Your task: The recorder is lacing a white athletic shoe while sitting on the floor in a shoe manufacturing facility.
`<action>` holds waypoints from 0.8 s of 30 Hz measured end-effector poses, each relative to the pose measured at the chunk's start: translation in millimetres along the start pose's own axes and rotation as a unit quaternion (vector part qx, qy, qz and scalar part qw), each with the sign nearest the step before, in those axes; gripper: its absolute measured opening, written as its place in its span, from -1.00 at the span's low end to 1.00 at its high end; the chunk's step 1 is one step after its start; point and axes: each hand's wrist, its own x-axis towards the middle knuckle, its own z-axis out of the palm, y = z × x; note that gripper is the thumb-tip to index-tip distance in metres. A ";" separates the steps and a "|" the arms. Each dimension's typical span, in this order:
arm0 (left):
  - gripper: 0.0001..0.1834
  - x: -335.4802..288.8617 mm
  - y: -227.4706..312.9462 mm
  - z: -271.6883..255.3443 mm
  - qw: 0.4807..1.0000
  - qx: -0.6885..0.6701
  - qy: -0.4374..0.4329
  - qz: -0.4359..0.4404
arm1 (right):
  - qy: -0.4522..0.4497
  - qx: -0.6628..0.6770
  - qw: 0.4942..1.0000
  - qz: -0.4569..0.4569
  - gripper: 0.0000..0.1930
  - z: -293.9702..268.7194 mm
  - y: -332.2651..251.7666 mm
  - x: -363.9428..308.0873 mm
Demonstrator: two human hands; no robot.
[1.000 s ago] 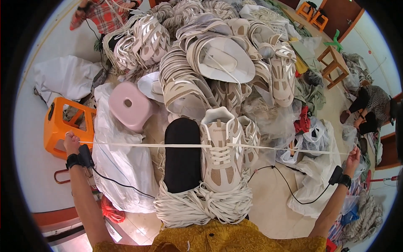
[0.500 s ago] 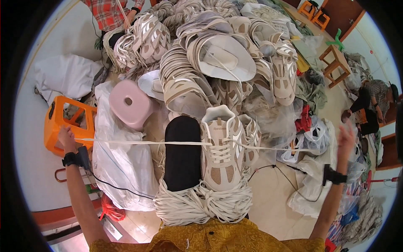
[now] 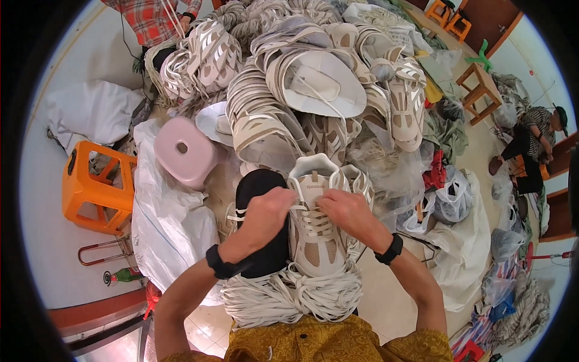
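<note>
1. Beige and white, the shoe sits at the centre of the frame, toe toward the lower edge, with a pale lace crisscrossing its front.
2. Half a second ago the hands were spread wide; now both meet at the shoe's upper opening. That suggests the lacing has passed from drawing the ends out to close work there.
3. The left hand, over the black pad, has its fingers bunched together, seemingly clamped on the lace, which shows either side of it.
4. The right hand has bent fingers against the shoe's tongue; whether they grip lace, I cannot tell.
5. Below lies a bundle of white laces; shoe uppers fill the upper centre.
</note>
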 end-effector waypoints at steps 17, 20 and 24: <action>-0.84 15.0 -0.3 40.5 0.975 0.173 0.015 0.140 | 0.029 0.024 0.998 -0.048 -0.89 10.7 21.8 -8.3; -0.83 16.1 3.8 38.0 0.970 0.193 -0.003 0.151 | 0.035 0.079 0.996 -0.028 -0.90 12.3 27.0 -5.5; -0.83 15.2 2.5 33.9 0.962 0.207 -0.044 0.171 | 0.093 0.070 0.993 0.015 -0.89 21.3 15.7 -6.8</action>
